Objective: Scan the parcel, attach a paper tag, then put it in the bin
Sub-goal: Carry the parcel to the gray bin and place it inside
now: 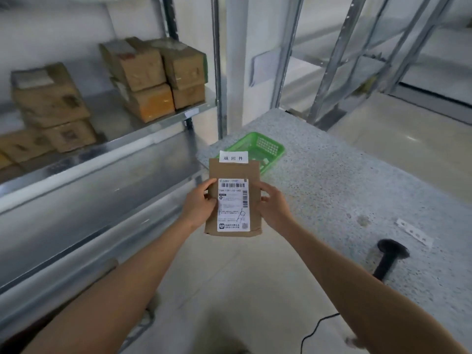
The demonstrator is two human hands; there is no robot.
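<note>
So both my hands, left (199,200) & right (272,205), clamp the tagged parcel (233,200); next, I judge: carry fwd, drop into green bin (270,146).

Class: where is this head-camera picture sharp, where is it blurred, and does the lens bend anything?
Head view: the parcel between the left hand and right hand is sharpest; shelf boxes smear with blur; the scanner is soft; wide-angle distortion bows the shelf edge.

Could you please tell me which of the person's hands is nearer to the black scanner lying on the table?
The right hand, holding the parcel's right edge, up-left of the scanner. The left hand grips the far edge.
</note>
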